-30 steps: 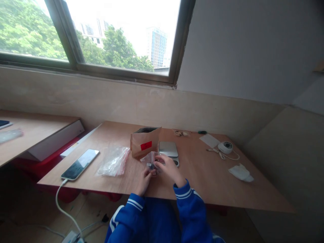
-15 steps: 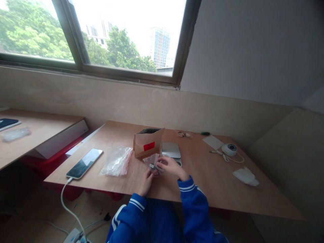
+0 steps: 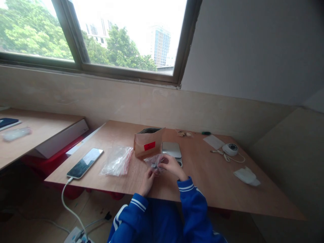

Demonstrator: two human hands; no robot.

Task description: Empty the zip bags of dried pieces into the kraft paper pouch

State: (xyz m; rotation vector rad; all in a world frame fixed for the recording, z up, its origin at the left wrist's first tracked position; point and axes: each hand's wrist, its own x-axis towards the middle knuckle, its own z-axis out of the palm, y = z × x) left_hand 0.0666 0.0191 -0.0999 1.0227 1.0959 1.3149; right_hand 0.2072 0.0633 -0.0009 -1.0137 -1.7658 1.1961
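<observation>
Both hands grip a small clear zip bag [image 3: 151, 161] just in front of the brown paper pouch. Something dark with a pale label shows inside the bag; its kind is too small to make out. My left hand [image 3: 148, 181] pinches the bag's near edge, fingers closed. On the other side, my right hand [image 3: 173, 166] has its thumb and fingers closed on the bag's right end. The paper pouch [image 3: 141, 145] stands upright with its top open and a red label on its front. Behind my right hand is a flat silver-topped scale [image 3: 172, 150], partly covered by the hand.
Left of the pouch lies a stack of clear zip bags [image 3: 116, 161], then a phone [image 3: 85, 163] on a white cable. At the right are a white dome camera [image 3: 230, 149] with its cable and a crumpled white wrapper [image 3: 246, 176]. A bag of small tan pieces [image 3: 184, 134] lies at the back.
The bag has shifted slightly between my hands and its label now sits a little further right. My hands have barely moved and still hold it.
</observation>
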